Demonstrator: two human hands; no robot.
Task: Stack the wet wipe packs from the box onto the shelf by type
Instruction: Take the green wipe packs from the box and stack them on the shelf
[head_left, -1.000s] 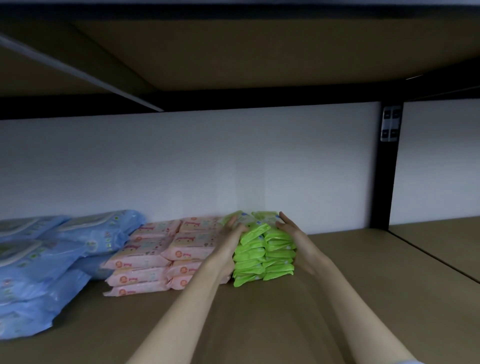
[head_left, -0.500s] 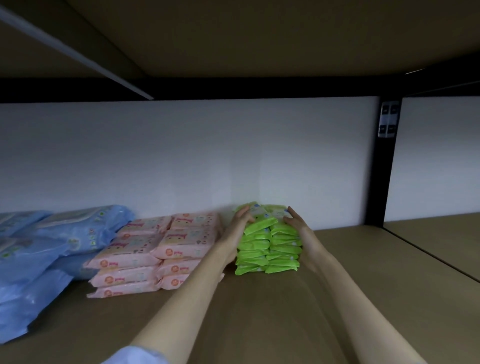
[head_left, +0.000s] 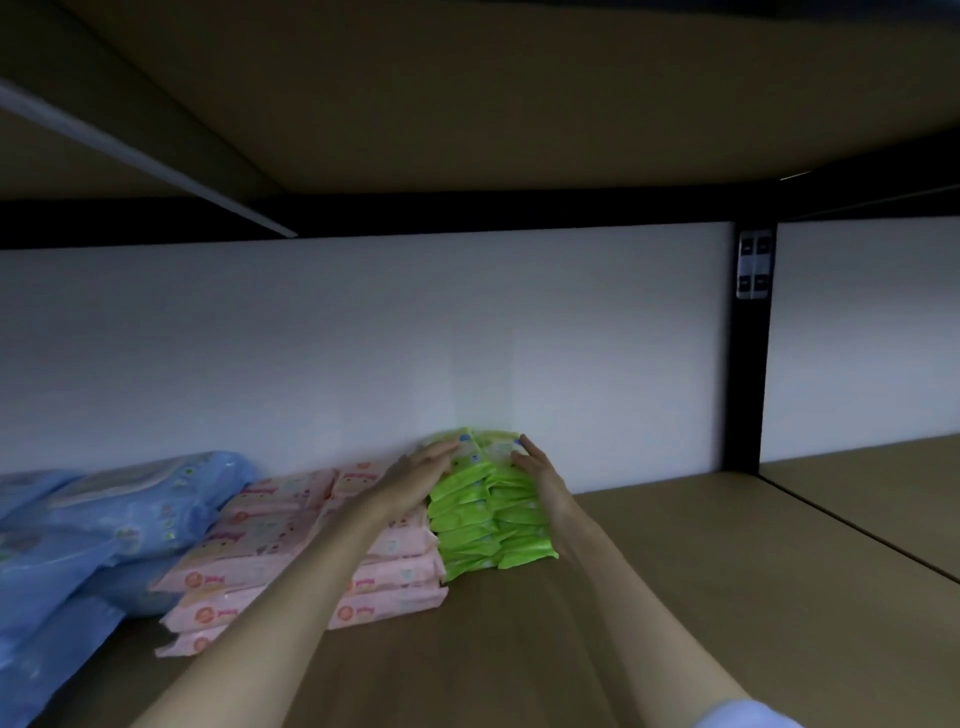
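Blue packs (head_left: 98, 525), pink packs (head_left: 306, 545) and green packs (head_left: 488, 514) already sit sorted on the shelf (head_left: 675, 597), left hand (head_left: 423, 470) and right hand (head_left: 535, 467) pressing flat-fingered against the green stack's sides, apparently tidying; box unseen.

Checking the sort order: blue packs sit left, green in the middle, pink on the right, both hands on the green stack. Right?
Not quite. The head view shows the pink packs in the middle and the green stack rightmost; blue packs left, left hand and right hand on green.

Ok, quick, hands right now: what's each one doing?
Left hand: open, straight fingers pressing the stack of bright green plastic wipe packs.
Right hand: open, pressing the stack's other side.
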